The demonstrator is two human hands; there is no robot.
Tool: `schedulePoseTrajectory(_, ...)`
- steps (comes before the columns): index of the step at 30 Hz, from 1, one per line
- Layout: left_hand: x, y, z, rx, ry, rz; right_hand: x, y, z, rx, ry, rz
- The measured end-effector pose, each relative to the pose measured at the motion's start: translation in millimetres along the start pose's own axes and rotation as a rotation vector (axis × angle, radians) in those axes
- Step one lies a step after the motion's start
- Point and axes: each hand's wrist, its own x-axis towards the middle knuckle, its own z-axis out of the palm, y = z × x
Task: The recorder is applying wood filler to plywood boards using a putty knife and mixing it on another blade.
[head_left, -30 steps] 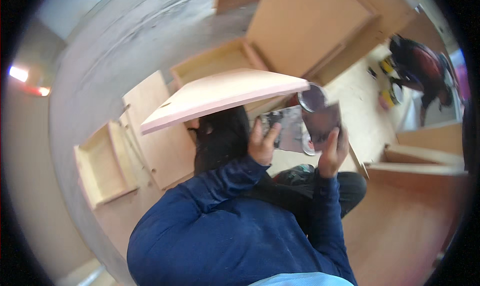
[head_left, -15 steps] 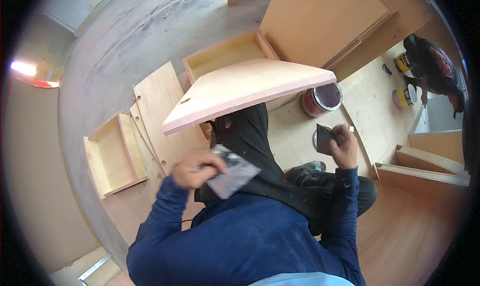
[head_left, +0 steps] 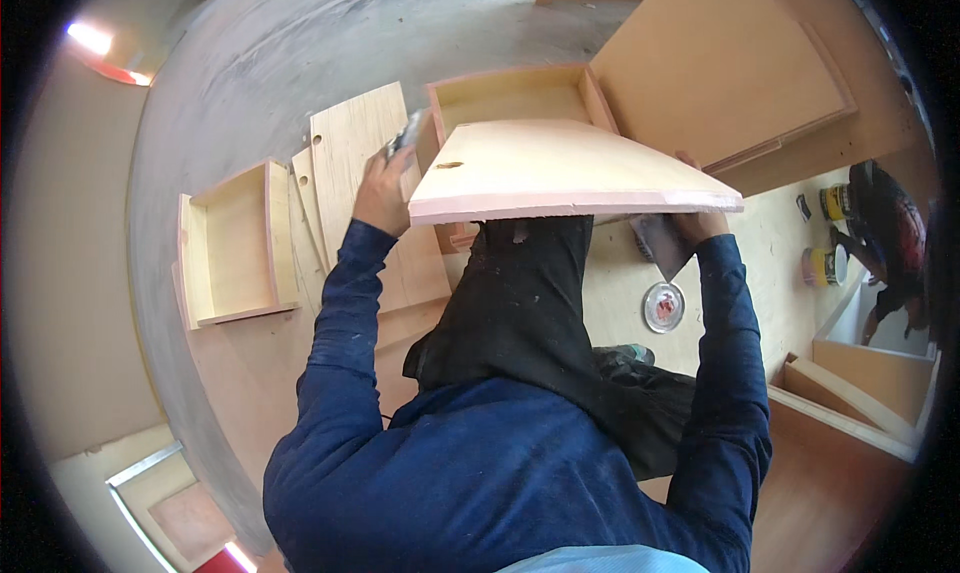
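head view: yellow tins (head_left: 832,203) stand at the right edge, a round can lid (head_left: 664,307) on the floor. the left hand (head_left: 380,188) grips a scraper (head_left: 403,136) beside the pink board (head_left: 560,173) across the knees. the right hand (head_left: 698,223), half hidden under the board, pinches a grey sheet (head_left: 662,243). open wooden drawer (head_left: 235,243) lies left.

A carpentry workshop: unfinished plywood drawers (head_left: 235,243), loose boards (head_left: 360,183), cabinet panels (head_left: 725,68), bare concrete floor (head_left: 250,63).
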Motion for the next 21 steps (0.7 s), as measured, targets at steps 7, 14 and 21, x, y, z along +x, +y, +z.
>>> schedulePoseTrajectory(7,29.3,-16.7,51.6,-0.347,0.052,0.160,36.7,-58.6,-29.1,0.966,-0.206,0.441)
schedulePoseTrajectory(14,134.4,21.4,32.2,-0.349,0.355,0.397,26.0,-52.8,-14.3,0.379,0.054,0.286)
schedulePoseTrajectory(21,294.6,90.5,-96.7,-0.345,0.345,0.417,33.6,-151.0,-167.0,0.777,0.125,0.107)
